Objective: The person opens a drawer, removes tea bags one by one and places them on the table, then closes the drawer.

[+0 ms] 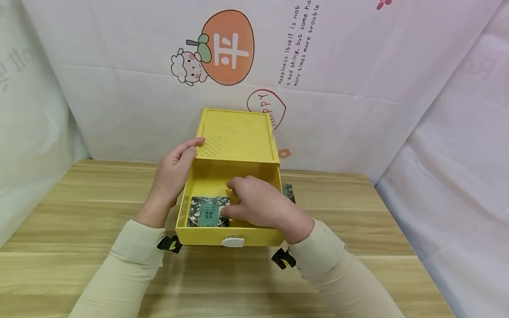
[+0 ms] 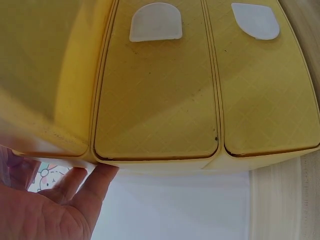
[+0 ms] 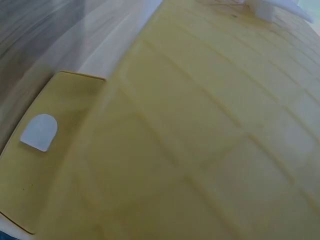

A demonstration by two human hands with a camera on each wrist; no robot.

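Observation:
A yellow drawer cabinet (image 1: 238,135) stands on the table with its top drawer (image 1: 253,236) pulled out. My left hand (image 1: 171,173) rests against the cabinet's left side, a fingertip at the top edge; in the left wrist view its fingers (image 2: 97,187) lie fairly straight along the side. My right hand (image 1: 262,204) reaches into the drawer, thumb and index finger apart. The thumb is at the right edge of a dark, patterned flat packet (image 1: 208,214) with a teal label, in the drawer's front left corner. The right wrist view shows only the drawer front (image 3: 210,130), not the hand.
Below the open drawer are two closed drawers with white tabs (image 2: 156,22). A similar dark patterned item (image 1: 288,192) shows on the table to the cabinet's right, partly hidden. A printed white cloth (image 1: 336,125) hangs behind the wooden table (image 1: 339,278).

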